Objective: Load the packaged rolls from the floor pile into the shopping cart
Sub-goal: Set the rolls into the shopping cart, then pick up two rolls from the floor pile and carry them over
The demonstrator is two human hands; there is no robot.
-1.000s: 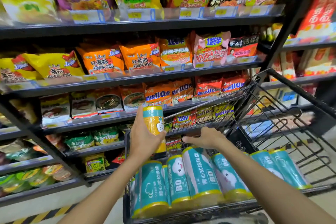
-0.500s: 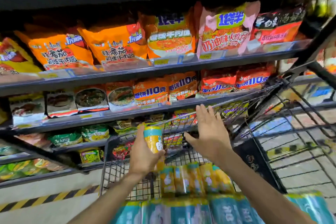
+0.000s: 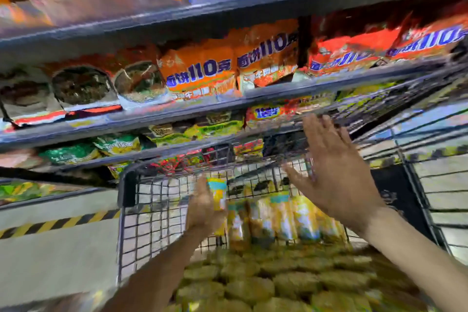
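Wire shopping cart [image 3: 128, 210] with its far rim close before a shelf [image 3: 228, 106], open room above the basket, left hand [image 3: 202, 210] gripping an upright yellow roll [image 3: 218, 191] inside the cart, right hand [image 3: 336, 177] spread flat and holding nothing above the stacked rolls [image 3: 281, 218], view blurred.

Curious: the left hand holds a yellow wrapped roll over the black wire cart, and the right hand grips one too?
No. The head view shows the right hand open, empty; the left hand holds the yellow wrapped roll over the black wire cart.
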